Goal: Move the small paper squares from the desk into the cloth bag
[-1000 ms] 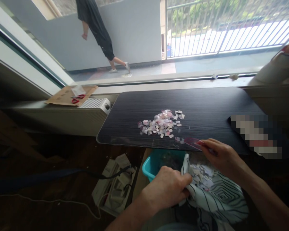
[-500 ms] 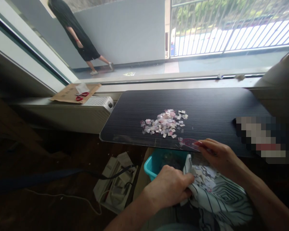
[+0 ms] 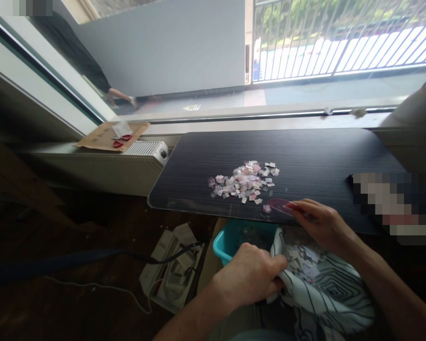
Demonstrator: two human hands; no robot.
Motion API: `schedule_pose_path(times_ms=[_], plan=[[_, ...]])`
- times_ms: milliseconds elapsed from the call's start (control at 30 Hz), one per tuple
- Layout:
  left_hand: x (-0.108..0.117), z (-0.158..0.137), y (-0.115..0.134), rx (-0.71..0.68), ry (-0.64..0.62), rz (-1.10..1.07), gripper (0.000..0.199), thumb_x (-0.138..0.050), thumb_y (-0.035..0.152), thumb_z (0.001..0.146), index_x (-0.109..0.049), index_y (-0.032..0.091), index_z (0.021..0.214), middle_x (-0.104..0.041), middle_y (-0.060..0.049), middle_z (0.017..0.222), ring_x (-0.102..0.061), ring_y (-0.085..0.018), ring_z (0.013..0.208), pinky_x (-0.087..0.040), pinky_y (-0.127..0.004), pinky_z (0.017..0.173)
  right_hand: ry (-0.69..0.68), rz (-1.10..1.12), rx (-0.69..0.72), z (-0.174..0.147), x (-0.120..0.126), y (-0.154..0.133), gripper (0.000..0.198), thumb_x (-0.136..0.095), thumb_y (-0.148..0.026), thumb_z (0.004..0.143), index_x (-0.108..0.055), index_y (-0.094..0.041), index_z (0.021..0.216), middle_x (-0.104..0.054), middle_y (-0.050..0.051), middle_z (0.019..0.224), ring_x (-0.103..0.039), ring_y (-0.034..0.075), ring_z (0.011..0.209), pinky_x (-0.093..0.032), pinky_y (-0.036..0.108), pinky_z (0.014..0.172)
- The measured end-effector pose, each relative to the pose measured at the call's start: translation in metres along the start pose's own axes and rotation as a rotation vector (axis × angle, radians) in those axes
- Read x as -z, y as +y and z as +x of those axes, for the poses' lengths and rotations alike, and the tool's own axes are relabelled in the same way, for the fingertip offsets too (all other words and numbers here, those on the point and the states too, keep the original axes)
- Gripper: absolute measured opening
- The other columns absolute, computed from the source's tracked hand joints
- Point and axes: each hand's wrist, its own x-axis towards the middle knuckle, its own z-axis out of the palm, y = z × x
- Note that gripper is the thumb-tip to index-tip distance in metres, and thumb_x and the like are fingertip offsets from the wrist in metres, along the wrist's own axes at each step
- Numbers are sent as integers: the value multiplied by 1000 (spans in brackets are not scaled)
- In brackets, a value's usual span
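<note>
My right hand (image 3: 317, 220) is closed on a thin, see-through pink plastic piece (image 3: 279, 205), whose exact kind I cannot make out. It reaches over the front edge of the dark tabletop (image 3: 315, 156), close to a small pink scrap (image 3: 266, 208). Beyond it lies a loose pile of small pale and pinkish square scraps (image 3: 246, 180). My left hand (image 3: 250, 272) grips the edge of a white cloth with dark lines (image 3: 341, 289). Many similar scraps (image 3: 301, 260) rest in the cloth's hollow below the table edge.
A turquoise plastic basket (image 3: 218, 246) sits under the table edge beside my left hand. Red-handled scissors (image 3: 122, 140) lie on a brown envelope (image 3: 95, 136) at the left sill. An open box with cables (image 3: 173, 284) is on the floor. A person (image 3: 78, 52) walks outside the window.
My right hand has risen slightly with the pink piece, and the small pink scrap now shows more clearly on the table. My left hand keeps its grip. The person outside has moved left.
</note>
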Motion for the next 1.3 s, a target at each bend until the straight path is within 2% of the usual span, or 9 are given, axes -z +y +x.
schedule_pose_path(times_ms=[100,167,300,467,633,833,967,1300], plan=[[1,0,0,5,-8,-9,14,-63,33,84,-58,21,90,-69,-1,77,-67,-22,72,-45,-26,60,-132,72,45,-2,-1,-8,23,-48,-31,93,-68,-21,99,-68,5,90,-61,15,72,-48,25,62],[1,-1,-1,8,-11,-8,14,-62,33,84,-59,21,90,-69,-1,78,-67,-22,72,-45,-26,60,-167,100,47,-4,0,-12,23,-48,-31,93,-68,-21,98,-67,4,90,-61,14,72,-48,25,62],[0,-4,-2,14,2,-8,15,-62,34,85,-59,21,90,-69,-1,78,-67,-22,71,-44,-25,59,-93,64,11,-3,1,-15,24,-48,-32,93,-67,-20,101,-67,4,92,-61,15,74,-47,25,65],[-4,-16,-9,46,35,-11,14,-60,35,86,-58,22,88,-68,1,77,-66,-21,69,-41,-25,56,-155,91,47,1,-4,-13,22,-48,-31,93,-68,-23,100,-66,3,92,-60,13,73,-46,24,64],[-11,-35,-22,148,66,-28,12,-59,33,87,-56,22,85,-67,2,76,-65,-21,71,-40,-26,59,27,28,16,15,-11,-3,23,-51,-32,91,-68,-21,102,-65,2,85,-55,12,65,-45,25,62],[-17,-52,-36,255,83,-101,8,-60,28,86,-55,22,82,-65,3,73,-63,-20,70,-36,-26,59,-43,-6,-12,18,-7,-2,22,-51,-33,91,-69,-23,99,-66,3,89,-58,14,68,-45,26,63],[-19,-57,-41,288,106,-129,8,-60,25,84,-54,22,81,-64,3,72,-62,-19,69,-34,-27,59,-22,4,-34,15,-2,-3,20,-53,-32,90,-68,-24,100,-66,2,88,-57,13,68,-45,26,63],[-18,-57,-41,291,94,-155,9,-60,26,85,-54,22,80,-63,3,71,-61,-19,69,-32,-27,59,-42,-16,-47,16,-3,-4,19,-53,-31,89,-69,-24,98,-68,1,92,-60,13,72,-46,25,64]])
